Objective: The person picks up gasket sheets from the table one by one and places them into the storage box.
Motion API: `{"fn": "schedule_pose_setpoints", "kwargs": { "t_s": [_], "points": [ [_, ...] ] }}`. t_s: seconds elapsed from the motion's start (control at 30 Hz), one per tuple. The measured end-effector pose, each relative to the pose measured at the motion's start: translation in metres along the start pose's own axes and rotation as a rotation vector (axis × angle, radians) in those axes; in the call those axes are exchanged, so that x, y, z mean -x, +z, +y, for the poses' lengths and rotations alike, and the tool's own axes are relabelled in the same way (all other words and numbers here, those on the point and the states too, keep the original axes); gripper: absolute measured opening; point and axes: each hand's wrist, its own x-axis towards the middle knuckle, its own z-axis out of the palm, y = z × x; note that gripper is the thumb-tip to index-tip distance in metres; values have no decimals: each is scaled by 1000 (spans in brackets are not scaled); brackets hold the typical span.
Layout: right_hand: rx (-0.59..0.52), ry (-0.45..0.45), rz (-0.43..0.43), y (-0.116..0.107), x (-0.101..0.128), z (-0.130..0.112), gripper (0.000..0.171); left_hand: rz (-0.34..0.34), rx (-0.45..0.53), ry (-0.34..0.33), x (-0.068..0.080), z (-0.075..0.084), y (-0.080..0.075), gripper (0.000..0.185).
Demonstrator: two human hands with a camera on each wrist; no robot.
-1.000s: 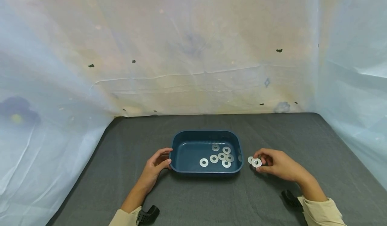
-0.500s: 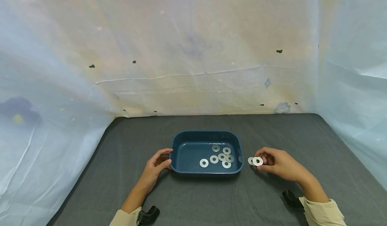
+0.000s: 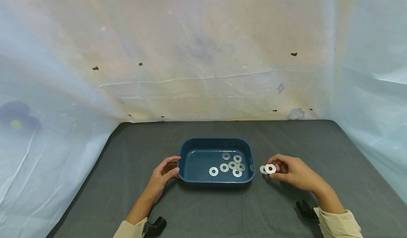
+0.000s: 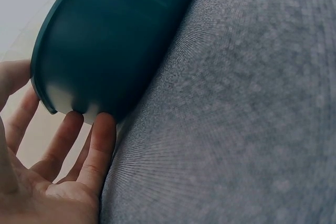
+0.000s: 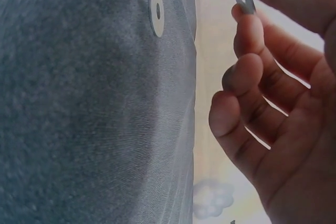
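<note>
In the head view, my left hand (image 3: 164, 172) touches the left end of a dark blue rectangular tray (image 3: 216, 182). The left wrist view shows fingertips against the tray's outer wall (image 4: 100, 51), with another digit at its rim. To the right of the tray, my right hand (image 3: 294, 172) pinches a flat metal washer (image 3: 274, 169) between thumb and finger, just above the cloth. A second washer (image 3: 262, 169) lies on the cloth, partly covered by the held one in the head view. The right wrist view shows that washer (image 5: 157, 12) apart from the held washer (image 5: 248, 3).
Several washers (image 3: 213, 171) lie inside the tray, toward its right half, some overlapping. Dark grey cloth (image 3: 222, 213) covers the table. A patterned pale sheet (image 3: 203, 54) hangs behind and along both sides. Black wrist devices (image 3: 154, 226) sit below both wrists.
My right hand has lifted and tilted the held washer slightly, staying beside the washer on the cloth. The left hand and the tray stay in place.
</note>
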Motion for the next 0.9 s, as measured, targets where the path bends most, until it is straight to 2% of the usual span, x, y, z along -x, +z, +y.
{"fn": "schedule_pose_setpoints", "kwargs": {
  "t_s": [0.9],
  "points": [
    [48, 41, 31, -7, -12, -23, 33, 5, -14, -12, 0, 0, 0, 42]
  ]
}}
